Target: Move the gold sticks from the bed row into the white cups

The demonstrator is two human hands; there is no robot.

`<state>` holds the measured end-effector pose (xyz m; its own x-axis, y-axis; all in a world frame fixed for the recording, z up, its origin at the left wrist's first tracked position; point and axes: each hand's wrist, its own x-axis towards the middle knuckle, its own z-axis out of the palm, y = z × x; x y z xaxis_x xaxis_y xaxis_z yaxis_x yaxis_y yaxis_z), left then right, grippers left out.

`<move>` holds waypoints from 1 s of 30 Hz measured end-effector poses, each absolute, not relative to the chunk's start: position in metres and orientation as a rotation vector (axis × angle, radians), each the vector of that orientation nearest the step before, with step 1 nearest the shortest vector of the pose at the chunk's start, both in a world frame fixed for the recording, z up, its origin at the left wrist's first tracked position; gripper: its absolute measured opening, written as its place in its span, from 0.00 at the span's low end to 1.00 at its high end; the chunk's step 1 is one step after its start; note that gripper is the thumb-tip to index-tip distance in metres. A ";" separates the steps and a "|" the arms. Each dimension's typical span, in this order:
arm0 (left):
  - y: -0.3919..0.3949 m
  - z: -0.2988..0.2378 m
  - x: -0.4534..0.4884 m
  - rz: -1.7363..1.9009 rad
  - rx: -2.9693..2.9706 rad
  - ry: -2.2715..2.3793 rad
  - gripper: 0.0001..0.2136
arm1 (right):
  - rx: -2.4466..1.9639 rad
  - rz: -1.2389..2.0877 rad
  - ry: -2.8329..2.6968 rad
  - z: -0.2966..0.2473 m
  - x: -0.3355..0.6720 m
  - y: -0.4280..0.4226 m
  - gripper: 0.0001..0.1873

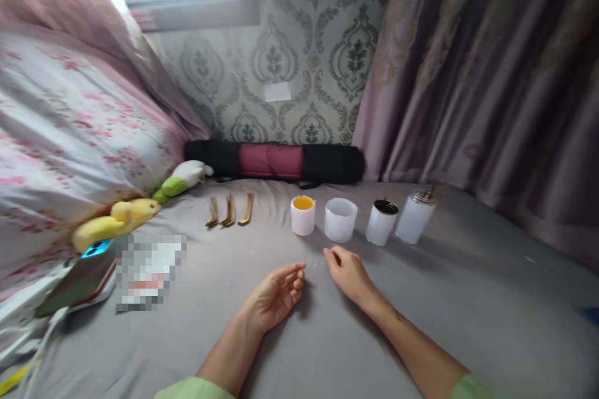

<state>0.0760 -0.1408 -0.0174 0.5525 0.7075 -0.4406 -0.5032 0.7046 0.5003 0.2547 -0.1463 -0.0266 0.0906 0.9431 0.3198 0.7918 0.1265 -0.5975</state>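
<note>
My left hand [279,296] rests low over the grey sheet, palm turned inward, its loosely curved fingers apart and holding nothing. Facing it, my right hand [347,271] has its fingers curled in, and nothing shows in them. Just beyond the hands stand a white cup [303,219] with a yellow-orange inside and a wider translucent white cup [340,224]. To their right are a white cup with a dark top [380,227] and a taller translucent container [414,221], tilted in view, with thin brownish pieces sticking out. Neither hand touches any of them.
Several bent gold-coloured strips [229,212] lie left of the cups. A black and maroon roll-shaped bag [271,162] lies along the wall. At left are plush toys [135,212], a phone [79,277], a white cable [44,349] and a blurred-out packet [152,274]. Curtains hang right.
</note>
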 end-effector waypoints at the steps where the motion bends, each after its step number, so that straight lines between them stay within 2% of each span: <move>1: -0.141 -0.017 0.076 0.735 0.332 0.666 0.08 | -1.686 0.271 -1.721 -0.028 0.255 -0.146 0.21; 16: -0.139 -0.013 0.080 0.737 0.321 0.679 0.08 | -1.684 0.253 -1.735 -0.039 0.255 -0.143 0.19; 30: -0.100 -0.002 0.063 0.759 0.645 1.031 0.05 | -1.682 0.264 -1.750 -0.037 0.256 -0.146 0.20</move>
